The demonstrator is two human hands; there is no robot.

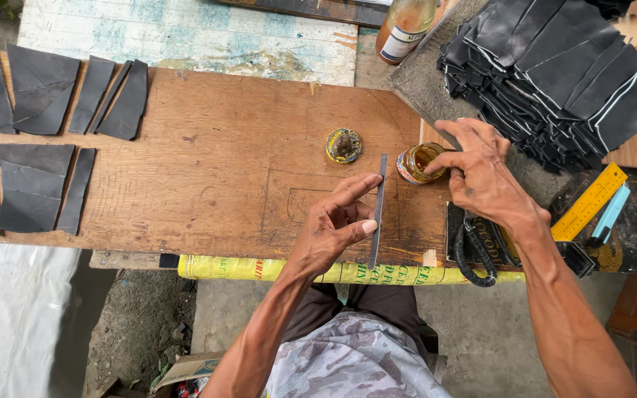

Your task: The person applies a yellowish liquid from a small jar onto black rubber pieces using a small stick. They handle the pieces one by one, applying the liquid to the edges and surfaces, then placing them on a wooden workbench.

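left hand: thumb and forefinger pinch thin dark strip | right hand: fingers dip into open glue jar, holding nothing | jar lid: just beyond left hand

brown wooden bench; black leather pieces; grey narrow strip; amber glue jar; yellow ruler; camouflage shorts.
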